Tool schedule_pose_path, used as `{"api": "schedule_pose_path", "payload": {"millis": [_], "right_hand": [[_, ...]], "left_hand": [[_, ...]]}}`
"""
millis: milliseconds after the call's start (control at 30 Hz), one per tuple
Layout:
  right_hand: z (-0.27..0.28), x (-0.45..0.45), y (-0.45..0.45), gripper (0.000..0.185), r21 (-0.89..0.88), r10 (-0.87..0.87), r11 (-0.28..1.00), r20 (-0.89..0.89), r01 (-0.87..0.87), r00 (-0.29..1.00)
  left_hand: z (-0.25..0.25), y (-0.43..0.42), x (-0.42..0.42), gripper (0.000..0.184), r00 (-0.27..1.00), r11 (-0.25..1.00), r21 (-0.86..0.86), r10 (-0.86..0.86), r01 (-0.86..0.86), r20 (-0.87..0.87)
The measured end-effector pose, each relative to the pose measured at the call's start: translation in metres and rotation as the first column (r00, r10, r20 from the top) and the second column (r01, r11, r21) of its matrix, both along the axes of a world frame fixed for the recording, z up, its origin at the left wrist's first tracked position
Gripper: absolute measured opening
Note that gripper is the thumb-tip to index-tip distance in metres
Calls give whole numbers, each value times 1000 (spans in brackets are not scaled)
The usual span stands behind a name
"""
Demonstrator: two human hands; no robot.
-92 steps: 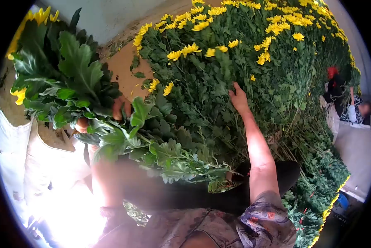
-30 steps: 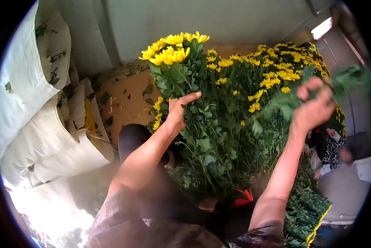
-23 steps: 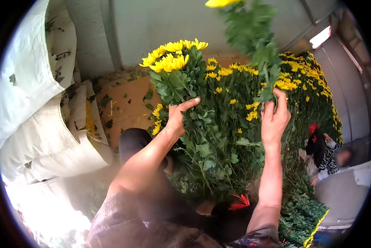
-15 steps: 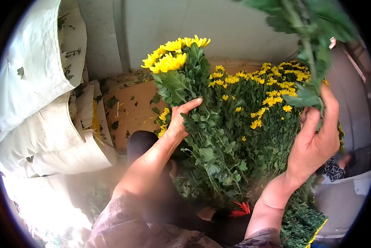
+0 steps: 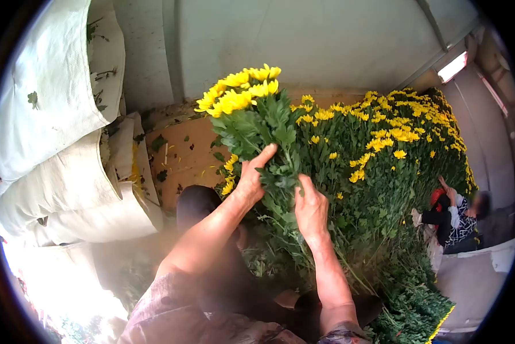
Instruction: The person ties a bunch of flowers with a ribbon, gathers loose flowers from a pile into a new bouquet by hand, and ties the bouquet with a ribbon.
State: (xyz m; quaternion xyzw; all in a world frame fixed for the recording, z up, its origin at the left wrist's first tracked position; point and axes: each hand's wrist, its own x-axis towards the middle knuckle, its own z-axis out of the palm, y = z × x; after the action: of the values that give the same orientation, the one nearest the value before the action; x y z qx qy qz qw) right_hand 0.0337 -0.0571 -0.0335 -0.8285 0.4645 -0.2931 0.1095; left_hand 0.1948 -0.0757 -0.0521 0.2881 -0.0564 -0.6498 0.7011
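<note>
Far left: white sheets (image 5: 56, 178) hanging in folds, then brown board (image 5: 183, 155) with loose leaves on it. Nothing new there.

Left hand (image 5: 251, 180): grip unchanged, thumb laid across the bunch (image 5: 263, 123), fingers around the back of it, mostly hidden. Bunch is held up in front of the person, clear of the board, near the pile.

Bunch axis: tilted, not plumb. Yellow heads up and slightly left, stems running down and right. Lower ends get lost against foliage behind, can't tell where they stop.

Change: right hand (image 5: 312, 212) was out at upper right with a loose stem half a second ago; now it's in against the bunch, just below and right of the left hand. Fingers narrow, looks like they're on a leafy stem (image 5: 290, 159) lying along the bunch's right edge, same heads-up direction. My read: loose stem now part of the bunch, flower head fuller.

Right: big pile (image 5: 383, 166) of yellow flowers, then another person (image 5: 461, 221) seated beside it.
</note>
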Motion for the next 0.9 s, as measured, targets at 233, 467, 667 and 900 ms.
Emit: {"api": "schedule_pose_path", "payload": {"millis": [233,467,667,900], "right_hand": [[-23,7,9,42,28,58,998,-119,-55,991],[-16,-27,14,31,401,51,877,469,-264,882],[-193,-91,-8,61,783,66,621,-61,7,996],[-367,-55,74,50,380,129,918,-556,114,821]], "left_hand": [[-9,7,-8,37,993,997,30,-77,75,90],[0,43,32,36,888,994,99,-78,38,453],[4,5,113,50,530,162,-622,-706,766,469],[-7,-20,132,83,257,-416,-673,-700,612,666]]}}
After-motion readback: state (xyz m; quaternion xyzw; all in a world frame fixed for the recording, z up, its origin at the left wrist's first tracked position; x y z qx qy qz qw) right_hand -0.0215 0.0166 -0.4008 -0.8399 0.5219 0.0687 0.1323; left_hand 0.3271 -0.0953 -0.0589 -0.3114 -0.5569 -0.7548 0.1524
